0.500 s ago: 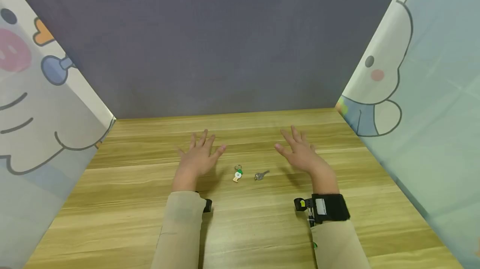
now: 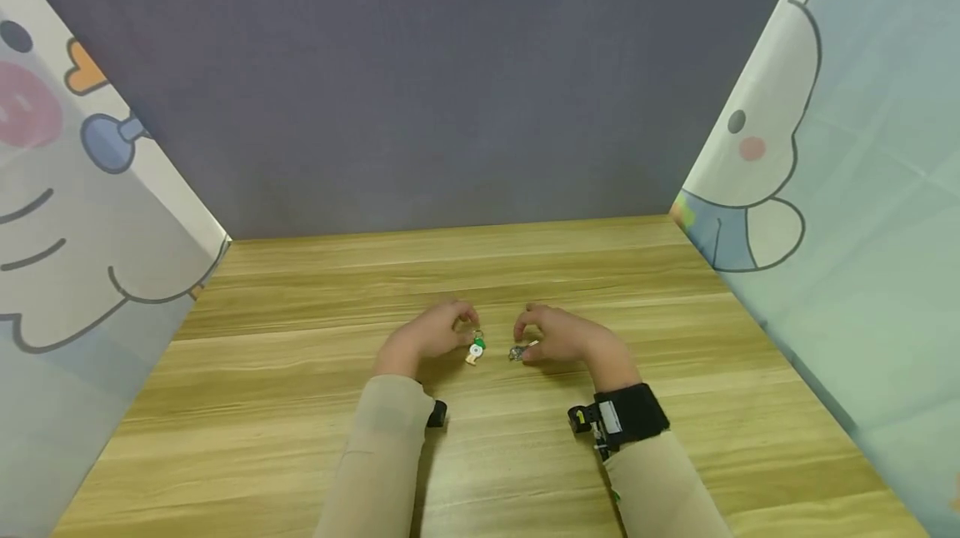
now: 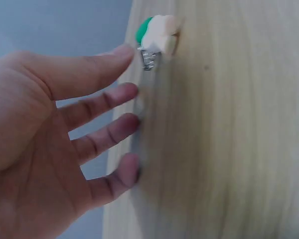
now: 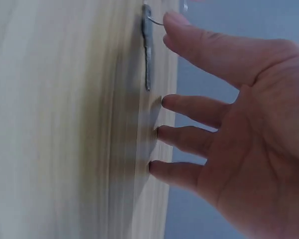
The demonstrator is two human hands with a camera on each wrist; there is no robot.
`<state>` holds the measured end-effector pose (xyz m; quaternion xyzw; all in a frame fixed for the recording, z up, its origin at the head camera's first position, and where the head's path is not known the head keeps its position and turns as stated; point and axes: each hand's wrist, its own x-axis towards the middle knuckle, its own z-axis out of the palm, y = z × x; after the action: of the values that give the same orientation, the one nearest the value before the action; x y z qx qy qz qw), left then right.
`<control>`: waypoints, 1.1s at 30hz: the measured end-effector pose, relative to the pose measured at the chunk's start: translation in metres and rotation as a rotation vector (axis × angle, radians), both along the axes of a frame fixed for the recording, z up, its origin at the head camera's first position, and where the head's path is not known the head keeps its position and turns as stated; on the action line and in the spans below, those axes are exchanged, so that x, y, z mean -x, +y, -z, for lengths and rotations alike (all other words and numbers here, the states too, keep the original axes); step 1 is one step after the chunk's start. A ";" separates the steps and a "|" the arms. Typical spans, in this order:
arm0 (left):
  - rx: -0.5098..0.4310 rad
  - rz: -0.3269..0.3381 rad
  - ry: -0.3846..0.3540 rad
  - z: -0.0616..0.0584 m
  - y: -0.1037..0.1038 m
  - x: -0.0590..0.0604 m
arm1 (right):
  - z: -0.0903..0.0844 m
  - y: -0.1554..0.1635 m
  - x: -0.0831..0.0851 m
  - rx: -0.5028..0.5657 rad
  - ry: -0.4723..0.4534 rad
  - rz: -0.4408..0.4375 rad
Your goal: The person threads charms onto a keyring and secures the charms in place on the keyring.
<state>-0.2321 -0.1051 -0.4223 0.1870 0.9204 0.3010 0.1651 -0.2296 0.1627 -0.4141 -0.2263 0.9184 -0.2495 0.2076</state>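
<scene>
A small keychain (image 2: 476, 352) with a green, white and tan charm and a metal ring lies on the wooden table (image 2: 480, 455). My left hand (image 2: 435, 330) is beside it, fingers loosely bent and thumb tip close to the ring. In the left wrist view the charm (image 3: 160, 34) sits just past that thumb, the index finger mostly hidden. A silver key (image 2: 517, 353) with a thin ring lies to the right. My right hand (image 2: 566, 336) arches over the key, thumb and index finger apart on either side. In the right wrist view its thumb overlaps the ring beside the key (image 4: 147, 47).
A dark grey panel (image 2: 450, 88) stands along the table's back edge. Cartoon-printed sheets hang on the left (image 2: 90, 255) and right (image 2: 862, 213). Wrist straps with small black cameras sit on both arms.
Both hands have moved inward and down from either side to the keychain and key, their spread fingers now bent. The keychain and key lie where they were.
</scene>
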 end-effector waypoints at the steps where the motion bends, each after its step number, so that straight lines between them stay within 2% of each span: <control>1: -0.013 0.005 -0.015 0.002 0.001 0.001 | -0.001 -0.002 0.000 0.000 0.009 -0.014; 4: -0.052 0.017 -0.049 0.007 0.002 0.005 | -0.003 -0.005 0.000 -0.007 0.038 -0.046; 8: -0.089 0.045 -0.122 0.009 -0.002 0.011 | -0.007 -0.010 0.001 -0.017 0.033 -0.076; 11: -0.071 0.067 -0.148 0.007 -0.002 0.014 | -0.008 -0.011 0.002 -0.022 0.032 -0.092; 14: -0.024 0.084 -0.137 0.006 0.002 0.015 | -0.007 -0.010 0.003 -0.026 0.040 -0.100; 21: 0.019 0.070 -0.154 0.004 0.007 0.014 | -0.006 -0.007 0.006 -0.023 0.015 -0.105; 24: 0.033 0.075 -0.134 0.006 0.007 0.014 | -0.006 -0.004 0.006 0.008 0.003 -0.108; 28: -0.002 0.060 -0.136 0.007 0.003 0.013 | -0.004 0.001 0.002 0.087 0.010 -0.070; 33: -0.144 -0.013 -0.176 0.001 -0.005 0.009 | -0.004 0.008 -0.008 0.289 -0.003 0.036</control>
<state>-0.2412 -0.1104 -0.4231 0.1652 0.8797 0.3826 0.2293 -0.2212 0.1706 -0.4104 -0.2368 0.8764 -0.3834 0.1698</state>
